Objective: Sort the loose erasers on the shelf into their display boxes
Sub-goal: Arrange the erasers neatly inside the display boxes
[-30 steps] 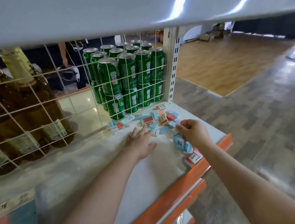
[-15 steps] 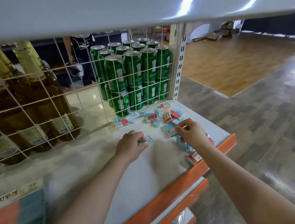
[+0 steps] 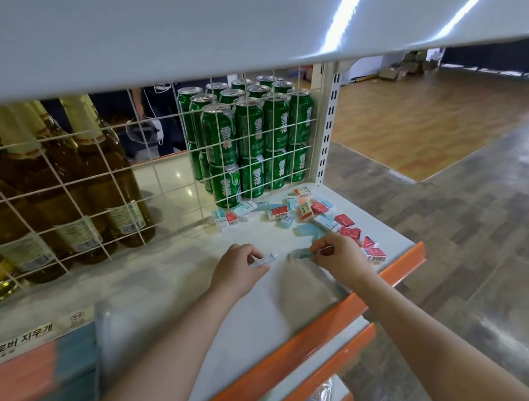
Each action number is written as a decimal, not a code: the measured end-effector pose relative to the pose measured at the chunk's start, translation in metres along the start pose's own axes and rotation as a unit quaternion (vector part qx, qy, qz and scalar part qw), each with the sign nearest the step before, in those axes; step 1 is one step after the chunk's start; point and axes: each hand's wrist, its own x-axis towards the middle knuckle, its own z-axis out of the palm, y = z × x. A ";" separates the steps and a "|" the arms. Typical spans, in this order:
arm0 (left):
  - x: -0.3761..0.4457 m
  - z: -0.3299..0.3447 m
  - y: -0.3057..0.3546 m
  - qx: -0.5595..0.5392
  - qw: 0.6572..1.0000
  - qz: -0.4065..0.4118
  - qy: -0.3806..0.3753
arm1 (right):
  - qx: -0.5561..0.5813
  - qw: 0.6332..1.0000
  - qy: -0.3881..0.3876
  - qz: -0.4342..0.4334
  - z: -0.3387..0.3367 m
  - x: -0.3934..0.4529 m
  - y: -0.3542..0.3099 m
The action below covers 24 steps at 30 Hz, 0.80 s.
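While each hand, left hand [image 3: 237,273] and right hand [image 3: 337,258], pinches a blue eraser [image 3: 263,260] mid-shelf [image 3: 222,324], loose erasers [image 3: 314,210] crowd its back right corner; display box [image 3: 39,373] reads "지우개"

The shelf [image 3: 259,311] is white with an orange front edge [image 3: 300,349]. The loose erasers [image 3: 305,211] wear red or pale blue sleeves with white barcode labels. The display box [image 3: 42,369] shows orange and blue-grey panels under a white strip with black lettering. The cans [image 3: 249,138] are green with white characters; the bottles [image 3: 66,190] are amber, behind a white grid [image 3: 147,174].
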 end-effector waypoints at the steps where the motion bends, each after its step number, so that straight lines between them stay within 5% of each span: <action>1: -0.003 0.001 0.000 -0.017 1.000 -0.002 0.001 | -0.003 1.000 0.001 0.001 0.000 0.000 0.001; 13: -0.012 -0.004 0.005 -0.011 0.996 -0.009 -0.084 | -0.064 0.998 0.002 0.003 0.001 -0.002 0.007; 21: -0.025 -0.004 0.011 0.054 0.998 -0.008 -0.040 | -0.054 0.999 0.002 0.002 -0.002 -0.008 0.006; 24: -0.026 -0.004 0.007 0.054 0.995 0.010 -0.079 | -0.052 0.999 0.001 0.000 -0.003 -0.010 0.005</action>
